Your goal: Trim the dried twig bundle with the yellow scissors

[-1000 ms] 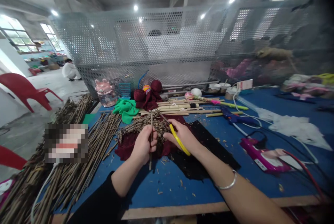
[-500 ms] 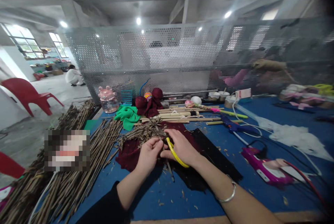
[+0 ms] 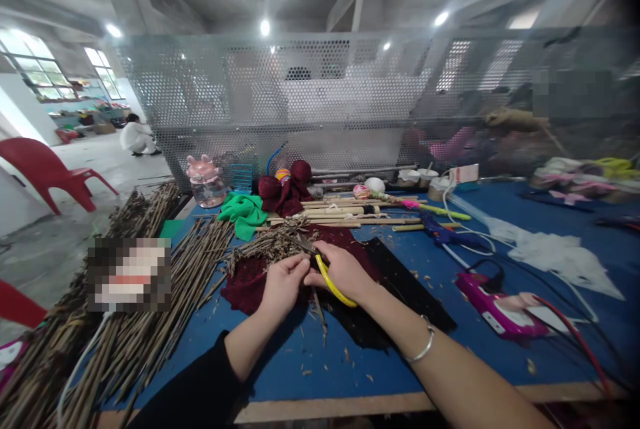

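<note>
My right hand (image 3: 345, 273) is closed round scissors with yellow handles (image 3: 334, 284), their dark blades pointing away to the left over the plant pile. Close beside it, my left hand (image 3: 283, 283) pinches at thumb and forefinger. A thin dried stem (image 3: 319, 314) comes out below the fingertips; the pinched part is mostly hidden. Just beyond both hands lies a heap of dried plant tops (image 3: 275, 242) on a dark red cloth (image 3: 243, 287). A black cloth (image 3: 407, 295) is spread under and right of my right hand.
Long dried stalks (image 3: 165, 312) cover the left side. Behind are a green cloth (image 3: 245, 214), a pink-lidded bottle (image 3: 206, 182) and pale sticks (image 3: 345, 211). At right lie a blue glue gun (image 3: 445, 232), a purple power strip (image 3: 500, 312) and cables. A perforated metal screen (image 3: 240, 89) stands behind.
The view has shifted slightly, showing more of the table's front edge. Both hands stay close together, with the scissors still in my right hand.
</note>
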Available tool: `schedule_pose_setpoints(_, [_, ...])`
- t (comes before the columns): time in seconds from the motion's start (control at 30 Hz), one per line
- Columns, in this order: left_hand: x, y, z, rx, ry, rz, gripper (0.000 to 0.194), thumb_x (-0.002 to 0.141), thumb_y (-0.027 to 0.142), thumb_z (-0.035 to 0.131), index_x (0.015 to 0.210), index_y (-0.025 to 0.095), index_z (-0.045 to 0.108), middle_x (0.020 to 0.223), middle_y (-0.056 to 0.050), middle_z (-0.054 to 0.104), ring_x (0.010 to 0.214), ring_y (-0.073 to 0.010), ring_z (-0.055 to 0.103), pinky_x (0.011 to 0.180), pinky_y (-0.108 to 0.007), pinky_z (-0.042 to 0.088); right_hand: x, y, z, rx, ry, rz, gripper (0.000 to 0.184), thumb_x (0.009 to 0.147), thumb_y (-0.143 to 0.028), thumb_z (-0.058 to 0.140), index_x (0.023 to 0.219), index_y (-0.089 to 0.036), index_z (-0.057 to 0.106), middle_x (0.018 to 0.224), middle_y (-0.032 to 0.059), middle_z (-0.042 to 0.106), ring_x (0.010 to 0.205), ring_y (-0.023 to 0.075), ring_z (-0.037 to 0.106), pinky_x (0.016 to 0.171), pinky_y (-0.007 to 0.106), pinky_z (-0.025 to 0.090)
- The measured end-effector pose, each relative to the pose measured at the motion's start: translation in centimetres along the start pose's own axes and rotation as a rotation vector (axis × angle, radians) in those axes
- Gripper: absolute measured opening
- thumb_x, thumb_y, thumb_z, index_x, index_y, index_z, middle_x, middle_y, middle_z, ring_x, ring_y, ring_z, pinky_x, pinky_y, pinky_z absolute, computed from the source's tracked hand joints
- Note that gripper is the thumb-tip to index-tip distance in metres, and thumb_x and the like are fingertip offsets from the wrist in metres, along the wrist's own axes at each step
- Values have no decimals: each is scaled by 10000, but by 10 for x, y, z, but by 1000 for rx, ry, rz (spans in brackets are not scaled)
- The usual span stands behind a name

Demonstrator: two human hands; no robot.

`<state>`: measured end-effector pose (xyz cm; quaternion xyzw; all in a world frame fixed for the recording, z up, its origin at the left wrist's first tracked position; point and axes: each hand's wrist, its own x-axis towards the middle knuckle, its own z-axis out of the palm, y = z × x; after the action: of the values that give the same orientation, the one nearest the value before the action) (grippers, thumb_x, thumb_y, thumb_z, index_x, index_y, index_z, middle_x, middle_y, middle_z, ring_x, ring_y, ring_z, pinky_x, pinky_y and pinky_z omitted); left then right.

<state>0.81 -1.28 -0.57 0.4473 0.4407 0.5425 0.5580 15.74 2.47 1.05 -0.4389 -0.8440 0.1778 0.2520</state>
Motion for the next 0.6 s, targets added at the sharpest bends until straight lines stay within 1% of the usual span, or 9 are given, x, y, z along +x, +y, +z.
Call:
schedule_pose_setpoints(0.1, [0,-2,0,-28,12,-24,307,669,384,650,826,120,664,646,-21,635,542,-93,518,547,-208,406,1,0,2,-7,-28,16,570,634,-526,667,1079,-200,523,870,63,613,767,193,573,664,263,393])
schedule_pose_setpoints(0.2, [0,-3,0,-10,15,-42,315,669,429,634,706,116,629,527,18,542,434,-55,403,435,-184,315,1,0,4,-36,-54,30,533,658,-548,633,1056,-209,528,832,53,624,724,181,578,622,245,379])
schedule_pose_setpoints(0.27, [0,-3,1,5,32,-72,331,662,449,630,682,119,610,491,35,491,410,-45,366,410,-177,290,1,0,5,-58,-76,47,495,675,-567,606,1017,-215,541,772,39,624,662,169,571,575,231,362])
schedule_pose_setpoints(0.37, [0,-4,1,23,62,-115,341,648,458,631,707,123,606,488,41,476,407,-45,375,412,-173,320,0,-1,6,-88,-96,65,457,698,-587,568,969,-219,554,709,29,619,600,158,556,527,218,336])
schedule_pose_setpoints(0.47, [1,-4,0,59,92,-133,338,643,454,629,711,124,606,503,31,498,409,-48,391,419,-175,345,0,-2,7,-111,-102,74,462,716,-599,539,977,-218,558,687,32,623,589,160,563,526,217,337])
schedule_pose_setpoints(0.6, [2,-6,0,62,101,-142,324,639,444,631,698,127,594,504,29,501,409,-46,398,407,-165,327,1,-1,6,-125,-123,88,437,749,-604,491,932,-216,575,687,37,631,598,164,578,535,220,341])
